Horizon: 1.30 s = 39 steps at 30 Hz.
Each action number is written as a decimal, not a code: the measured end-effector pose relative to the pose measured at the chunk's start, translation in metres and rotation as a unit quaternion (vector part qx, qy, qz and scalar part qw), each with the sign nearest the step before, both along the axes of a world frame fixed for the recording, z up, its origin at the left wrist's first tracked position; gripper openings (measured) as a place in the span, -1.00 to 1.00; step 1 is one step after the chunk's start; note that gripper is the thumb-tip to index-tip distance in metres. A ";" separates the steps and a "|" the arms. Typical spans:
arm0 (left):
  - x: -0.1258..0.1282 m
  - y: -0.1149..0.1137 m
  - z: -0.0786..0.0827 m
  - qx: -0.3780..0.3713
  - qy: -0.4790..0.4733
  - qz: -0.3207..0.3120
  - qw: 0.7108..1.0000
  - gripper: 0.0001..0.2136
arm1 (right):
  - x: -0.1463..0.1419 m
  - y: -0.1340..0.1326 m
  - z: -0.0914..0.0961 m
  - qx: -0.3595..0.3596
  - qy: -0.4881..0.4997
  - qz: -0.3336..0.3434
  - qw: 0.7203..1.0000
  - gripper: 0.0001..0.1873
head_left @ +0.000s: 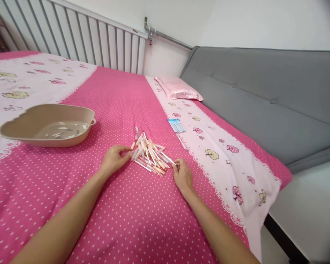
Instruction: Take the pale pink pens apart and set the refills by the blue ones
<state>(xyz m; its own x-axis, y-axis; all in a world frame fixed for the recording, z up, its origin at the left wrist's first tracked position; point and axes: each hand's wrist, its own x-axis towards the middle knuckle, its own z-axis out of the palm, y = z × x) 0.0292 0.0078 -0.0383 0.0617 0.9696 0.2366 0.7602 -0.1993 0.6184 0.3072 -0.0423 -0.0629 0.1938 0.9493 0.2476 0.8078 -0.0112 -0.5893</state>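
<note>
A loose heap of pen parts [151, 154] lies on the pink dotted bedsheet, with slim white sticks, patterned orange-and-clear barrels and frosted caps crossing one another. At its right edge, my right hand [182, 175] pinches the end of a thin white pen refill [167, 158], which slants up-left over the heap. My left hand [115, 158] rests at the heap's left side. Its thumb and forefinger are apart, their tips beside a frosted cap [134, 154]. The exact contact there is too small to tell.
A beige basin [48, 142] with small white pieces inside stands at the left. Several blue pens [177, 125] lie in a row beyond the heap, with one pale stick [181, 142] below them. Farther back are a pink pillow [178, 88], a grey padded headboard [258, 84] and a white slatted rail [99, 36].
</note>
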 end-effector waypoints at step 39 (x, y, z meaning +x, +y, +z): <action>0.010 -0.010 0.003 0.106 0.143 -0.122 0.976 -0.61 | 0.000 0.000 0.001 0.006 -0.010 0.005 1.000 -0.76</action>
